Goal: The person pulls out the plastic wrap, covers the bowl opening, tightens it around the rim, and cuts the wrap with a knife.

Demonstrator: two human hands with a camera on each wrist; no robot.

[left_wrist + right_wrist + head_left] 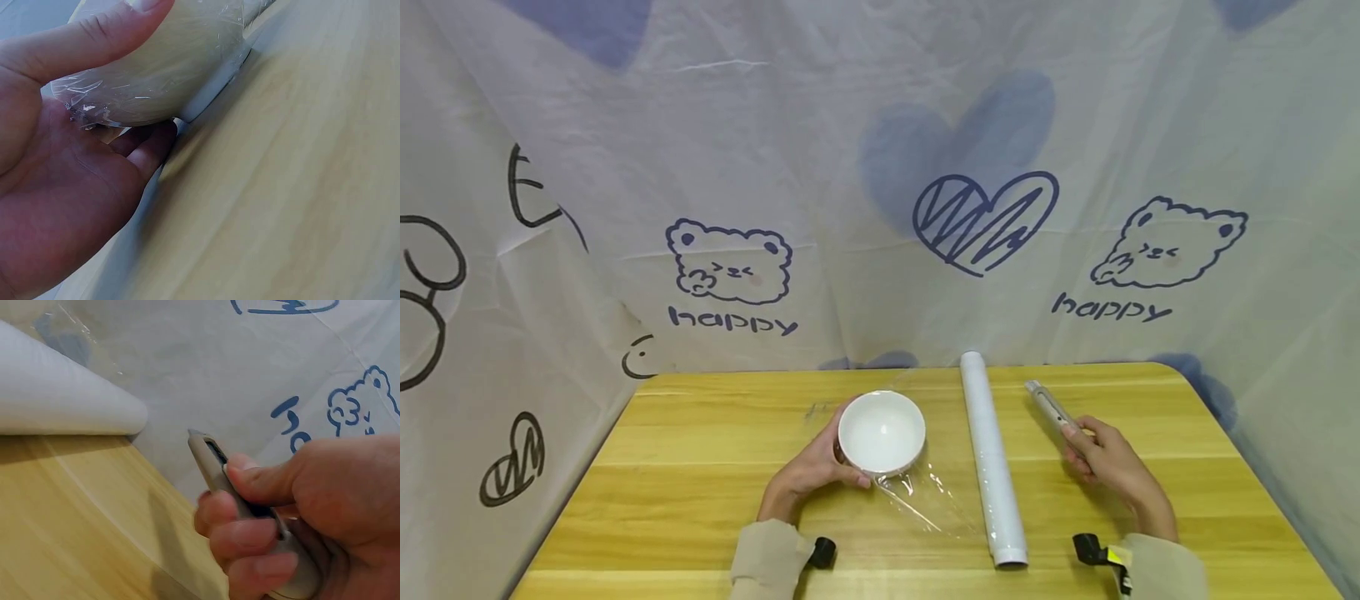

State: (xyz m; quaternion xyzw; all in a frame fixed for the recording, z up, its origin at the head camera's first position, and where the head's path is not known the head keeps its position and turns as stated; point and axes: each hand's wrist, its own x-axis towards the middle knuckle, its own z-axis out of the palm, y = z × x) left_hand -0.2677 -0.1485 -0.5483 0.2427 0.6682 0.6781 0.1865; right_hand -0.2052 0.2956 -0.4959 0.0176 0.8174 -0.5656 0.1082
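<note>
A white bowl stands upright, with my left hand holding it from the left side. Clear cling film clings wrinkled around the bowl's outside in the left wrist view, where the thumb lies over it and fingertips reach beneath. From the bowl, a loose sheet of film stretches right to a long roll of cling film. Beyond the roll, my right hand grips a grey utility knife. Its thumb rests on the slider, and a short blade tip shows at the front.
Everything is on a wooden table with a rounded far right corner. A pale cloth printed with hearts and bears hangs behind it and along both sides. The roll lies lengthwise between the two hands.
</note>
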